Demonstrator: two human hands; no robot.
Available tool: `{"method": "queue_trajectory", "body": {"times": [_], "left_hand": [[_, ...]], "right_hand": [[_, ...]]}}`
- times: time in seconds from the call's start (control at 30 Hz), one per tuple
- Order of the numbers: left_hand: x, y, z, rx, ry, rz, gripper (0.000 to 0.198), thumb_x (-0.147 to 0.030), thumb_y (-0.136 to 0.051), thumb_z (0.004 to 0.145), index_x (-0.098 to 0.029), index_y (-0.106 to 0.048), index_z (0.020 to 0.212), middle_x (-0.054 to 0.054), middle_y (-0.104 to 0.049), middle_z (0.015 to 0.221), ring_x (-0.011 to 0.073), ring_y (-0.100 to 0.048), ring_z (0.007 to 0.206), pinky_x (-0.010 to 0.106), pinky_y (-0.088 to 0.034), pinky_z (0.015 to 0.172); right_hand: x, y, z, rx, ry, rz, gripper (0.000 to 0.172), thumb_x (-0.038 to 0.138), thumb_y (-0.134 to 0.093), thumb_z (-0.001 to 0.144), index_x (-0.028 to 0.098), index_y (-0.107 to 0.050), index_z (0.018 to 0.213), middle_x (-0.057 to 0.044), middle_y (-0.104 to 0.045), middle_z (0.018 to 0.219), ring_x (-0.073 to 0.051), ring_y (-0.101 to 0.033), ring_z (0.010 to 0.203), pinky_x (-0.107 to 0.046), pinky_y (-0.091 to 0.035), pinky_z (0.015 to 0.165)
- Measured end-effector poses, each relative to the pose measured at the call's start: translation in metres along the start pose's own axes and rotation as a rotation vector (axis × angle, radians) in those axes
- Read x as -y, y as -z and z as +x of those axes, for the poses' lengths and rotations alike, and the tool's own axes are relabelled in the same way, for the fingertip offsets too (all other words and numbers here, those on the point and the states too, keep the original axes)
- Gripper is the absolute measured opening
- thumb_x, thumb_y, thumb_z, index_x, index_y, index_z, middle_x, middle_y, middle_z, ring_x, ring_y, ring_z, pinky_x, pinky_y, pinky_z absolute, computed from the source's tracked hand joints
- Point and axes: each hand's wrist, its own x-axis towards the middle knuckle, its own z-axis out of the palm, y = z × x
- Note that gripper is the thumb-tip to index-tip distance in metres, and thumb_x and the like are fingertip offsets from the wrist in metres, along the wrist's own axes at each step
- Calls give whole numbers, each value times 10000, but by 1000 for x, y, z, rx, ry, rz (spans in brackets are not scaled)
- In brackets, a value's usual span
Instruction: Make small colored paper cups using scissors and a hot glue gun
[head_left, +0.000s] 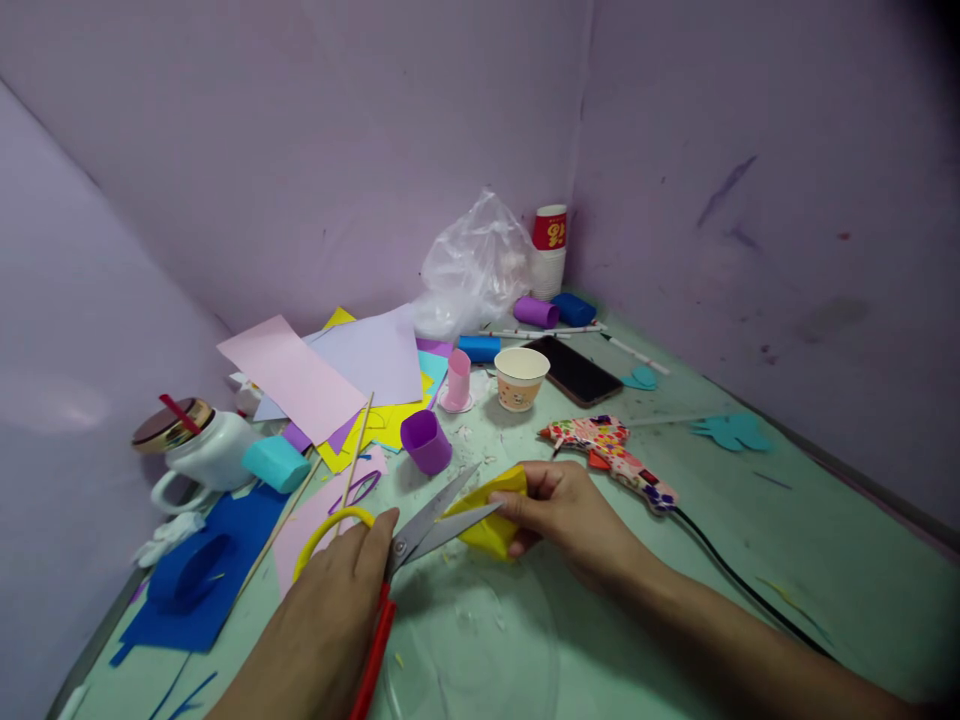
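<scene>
Tabletop (720, 560) spreads under your two hands, one plastic bag (480, 265) bunched well beyond your grip. Your left hand (334, 585) is wrapped round one pair of scissors (401, 548), both blades (435, 507) parted. One patterned glue gun (611, 450) lies just past your right hand (566, 512), one phone (577, 370) farther beyond. One printed paper cup (521, 385) stands ahead of your hands; of two purple tubes (426, 445), the nearer sits before the blade tips, in the way there. One yellow piece (491, 542): your right hand pinches it, edge between the blades.
</scene>
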Motion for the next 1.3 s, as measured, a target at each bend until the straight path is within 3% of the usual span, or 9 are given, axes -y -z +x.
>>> {"method": "queue_trajectory", "body": {"times": [0.3, 0.57, 0.73, 0.87, 1.1, 1.3], "left_hand": [[12, 6, -4, 14, -183, 120, 503, -62, -293, 873, -200, -348, 1354, 141, -627, 1167, 229, -629, 1025, 355, -521, 848], [10, 1, -6, -64, -202, 194, 513, -51, -248, 887, -201, -233, 1378, 142, -625, 1140, 228, -644, 986, 340, -528, 787], [9, -5, 0, -156, -220, 150, 499, -54, -305, 864, -182, -319, 1346, 139, -624, 1105, 239, -599, 1014, 394, -478, 889], [3, -7, 3, -201, -231, 148, 466, -62, -322, 856, -145, -362, 1313, 143, -607, 1057, 256, -579, 993, 414, -482, 869], [-1, -3, 1, -100, -174, 256, 496, -29, -257, 852, -146, -320, 1330, 149, -620, 1071, 263, -626, 954, 386, -515, 784], [3, -4, 2, -104, -213, 335, 476, -19, -232, 863, -141, -276, 1320, 154, -637, 1060, 255, -651, 939, 367, -524, 751]], "right_hand": [[-1, 1, 1, -5, -6, -7, 201, 302, -743, 626, 145, -741, 752, -43, -698, 684, -108, -586, 530, -218, -481, 450], [3, 0, -1, -7, 9, -16, 203, 305, -737, 615, 141, -739, 736, -35, -700, 671, -96, -570, 504, -216, -477, 451], [1, -3, -2, -31, 8, -58, 132, 257, -708, 627, 145, -737, 691, -22, -675, 617, -107, -574, 516, -221, -480, 471], [1, -6, -4, -55, 30, -75, 94, 208, -693, 620, 150, -746, 672, 6, -635, 554, -94, -541, 469, -220, -469, 463], [1, -7, -6, -95, 63, -58, 153, 290, -731, 612, 150, -755, 670, -5, -637, 571, -97, -533, 504, -209, -464, 456], [-1, -6, -5, -70, 60, -50, 167, 298, -721, 613, 157, -764, 691, -15, -654, 607, -103, -542, 533, -209, -472, 465]]}}
